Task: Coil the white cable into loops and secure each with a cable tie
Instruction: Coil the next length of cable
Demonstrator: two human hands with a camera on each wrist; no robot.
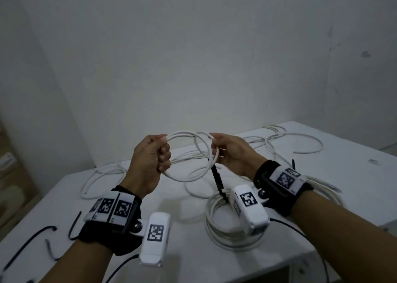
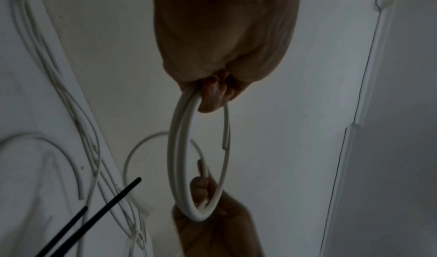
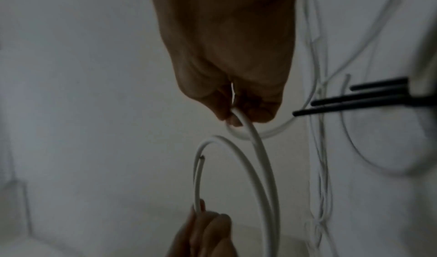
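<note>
I hold a small coil of white cable in the air above the table, between both hands. My left hand grips its left side in a fist. On the coil's right side, my right hand pinches the strands with curled fingers. The left wrist view has my left hand on top of the loop and the right hand below. Seen from the right wrist, my right hand pinches the cable, whose cut end shows. A black cable tie sticks up from a finished coil on the table.
Loose white cable sprawls over the back right of the white table, and more cable lies at the left. Several black cable ties lie near the front left edge. A white wall stands close behind.
</note>
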